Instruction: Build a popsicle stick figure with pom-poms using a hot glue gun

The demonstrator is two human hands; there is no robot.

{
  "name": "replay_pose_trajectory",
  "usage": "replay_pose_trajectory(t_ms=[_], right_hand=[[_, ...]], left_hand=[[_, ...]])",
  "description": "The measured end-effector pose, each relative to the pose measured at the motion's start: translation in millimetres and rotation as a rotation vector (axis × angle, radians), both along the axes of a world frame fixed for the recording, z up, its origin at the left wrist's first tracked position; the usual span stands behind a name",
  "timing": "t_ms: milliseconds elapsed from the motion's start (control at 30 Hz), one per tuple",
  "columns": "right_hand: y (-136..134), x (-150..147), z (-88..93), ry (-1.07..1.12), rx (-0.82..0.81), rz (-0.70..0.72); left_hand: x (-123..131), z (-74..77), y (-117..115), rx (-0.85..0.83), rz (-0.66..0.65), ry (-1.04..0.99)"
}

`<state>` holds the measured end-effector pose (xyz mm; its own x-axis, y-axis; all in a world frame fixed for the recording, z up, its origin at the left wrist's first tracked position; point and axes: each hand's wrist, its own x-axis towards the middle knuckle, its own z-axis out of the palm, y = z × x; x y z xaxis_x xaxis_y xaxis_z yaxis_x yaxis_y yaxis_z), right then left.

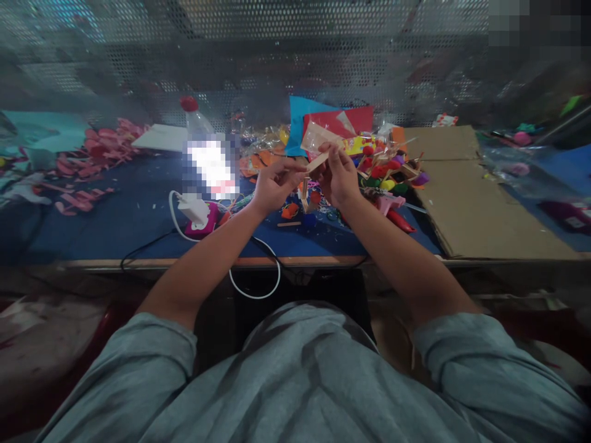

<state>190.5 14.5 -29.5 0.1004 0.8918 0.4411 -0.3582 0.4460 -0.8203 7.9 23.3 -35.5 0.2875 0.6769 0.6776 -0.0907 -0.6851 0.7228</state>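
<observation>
Above the blue tabletop [148, 231], a short pale wooden craft stick [317, 162] spans the gap between my hands. Its near-left end is pinched by the thumb and fingers of my left hand [276, 186]. The fingers of my right hand [341, 177] close round the other end. Just under the hands are more thin wooden pieces [305, 195], partly hidden. Another craft stick [289, 224] lies flat on the table, below an orange piece [290, 211]. Behind my right hand spreads a pile of colourful pom-poms [381, 171] and small craft bits.
Flat cardboard [498, 209] covers the right side. To the left stand a bottle with a red cap [189, 103] and a purple power block [203, 223] with a white charger [194, 209]; a white cable [255, 298] loops over the edge. Pink pieces [104, 147] lie farther left.
</observation>
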Motion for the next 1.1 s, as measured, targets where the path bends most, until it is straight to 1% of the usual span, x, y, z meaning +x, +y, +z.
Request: replay_pose_trajectory(t_ms=[67, 133, 233, 400, 533, 633, 800, 867, 967, 1100], right_hand=[[-1, 0, 0.9, -0.016, 0.003, 0.012], [-1, 0, 1.2, -0.029, 0.005, -0.008], [3, 1, 0.4, -0.028, 0.017, -0.046], [8, 3, -2.5, -0.013, 0.052, -0.042], [9, 5, -4.1, -0.044, 0.003, -0.102], [8, 5, -4.0, -0.059, -0.003, -0.126], [8, 3, -2.7, -0.051, 0.053, -0.136], [8, 3, -2.9, -0.042, 0.069, -0.137], [5, 3, -3.5, -0.059, 0.063, -0.126], [-3, 0, -1.7, -0.060, 0.058, -0.064]], left_hand=[[-1, 2.0, 0, 0.048, 0.062, -0.001], [-2, 3.4, 1, 0.064, 0.100, -0.003], [-2, 3.9, 2, 0.043, 0.093, -0.033], [0, 3.9, 0, -0.002, 0.066, -0.050], [1, 2.5, 1, -0.047, 0.074, -0.064], [1, 0.0, 4, -0.046, 0.076, -0.048], [1, -3.2, 6, -0.060, 0.067, 0.005], [0, -3.5, 5, -0.094, 0.029, 0.049], [1, -1.8, 1, -0.130, -0.064, 0.093], [0, 5.2, -7, -0.177, -0.238, 0.106]])
